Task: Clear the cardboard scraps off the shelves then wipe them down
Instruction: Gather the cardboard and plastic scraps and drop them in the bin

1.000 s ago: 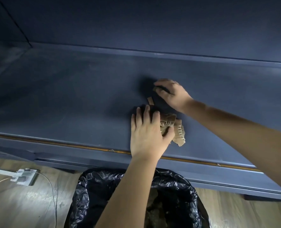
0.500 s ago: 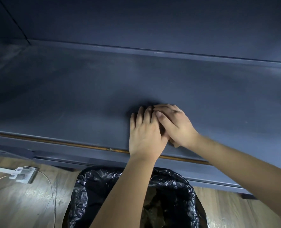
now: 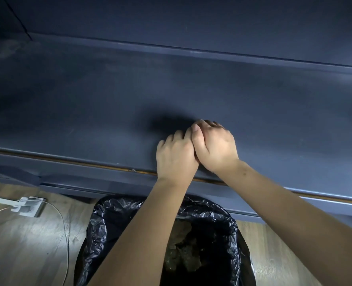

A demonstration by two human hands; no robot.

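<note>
Hands pressed together on dark blue shelf (image 3: 88,100) near front edge: left hand (image 3: 176,155), right hand (image 3: 214,145), fingers curled; cannot tell grip contents. Black-bagged bin (image 3: 100,223) below.

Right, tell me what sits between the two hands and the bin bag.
Only the shelf's front edge with its worn brown strip, crossed by both forearms; head view.

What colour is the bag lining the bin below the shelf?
The bin bag is glossy black; head view.
</note>
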